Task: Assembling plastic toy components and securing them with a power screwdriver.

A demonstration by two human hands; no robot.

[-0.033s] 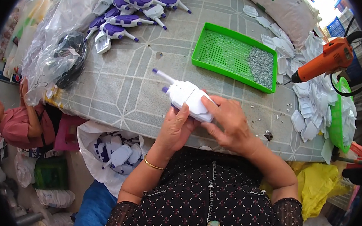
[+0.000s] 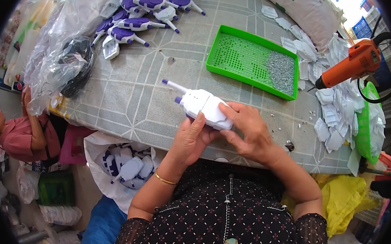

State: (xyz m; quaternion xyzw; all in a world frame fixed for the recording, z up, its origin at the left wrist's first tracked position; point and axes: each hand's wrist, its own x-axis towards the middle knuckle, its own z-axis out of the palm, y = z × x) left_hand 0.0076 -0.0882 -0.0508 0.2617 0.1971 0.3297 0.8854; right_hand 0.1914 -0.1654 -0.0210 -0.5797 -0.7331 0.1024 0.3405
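Both my hands hold a white toy handset (image 2: 204, 106) with a purple underside, a thin antenna and a purple knob, just above the near edge of the grey patterned table (image 2: 129, 99). My left hand (image 2: 193, 139) cups it from below, thumb up against its near side. My right hand (image 2: 248, 129) grips its right end with fingers on top. A green tray (image 2: 236, 57) lies beyond, with a heap of small grey screws (image 2: 281, 73) in its right part. An orange power screwdriver (image 2: 353, 61) rests at the right.
Several finished purple-and-white handsets (image 2: 142, 9) are piled at the far left. A clear plastic bag (image 2: 66, 58) holds black parts. White plastic covers (image 2: 334, 116) lie by a green basket (image 2: 368, 129). A white bag of parts (image 2: 126, 167) sits under the table. Another person (image 2: 20, 134) crouches at left.
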